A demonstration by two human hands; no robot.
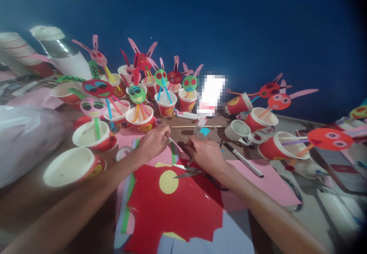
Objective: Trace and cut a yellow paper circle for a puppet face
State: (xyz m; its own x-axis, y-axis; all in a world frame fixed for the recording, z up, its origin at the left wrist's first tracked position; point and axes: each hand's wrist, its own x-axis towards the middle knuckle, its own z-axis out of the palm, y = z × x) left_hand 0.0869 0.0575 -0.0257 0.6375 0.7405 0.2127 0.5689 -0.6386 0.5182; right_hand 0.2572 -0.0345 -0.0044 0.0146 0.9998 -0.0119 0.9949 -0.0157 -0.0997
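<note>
My left hand (154, 144) is closed, its fingertips pinching one end of a narrow pink paper strip (177, 144). The strip slants toward my right hand (205, 153), whose fingers are curled closed around a slim tube with a clear, whitish end (200, 124); its kind I cannot make out. Below both hands lies a cut-up red paper sheet (174, 212), with a yellow paper circle (168, 182) on top. Open scissors (186, 173) rest on the red sheet, blades pointing left, handles partly under my right wrist. Pink paper (258, 177) spreads to the right.
Several red-and-white paper cups (164, 104) holding straw-stemmed paper faces ring the work area. A white mug (237, 131) and a marker (243, 160) stand and lie at right. A plastic bag (28, 143) and a bottle (61, 51) are at left. A blue wall (229, 24) rises behind.
</note>
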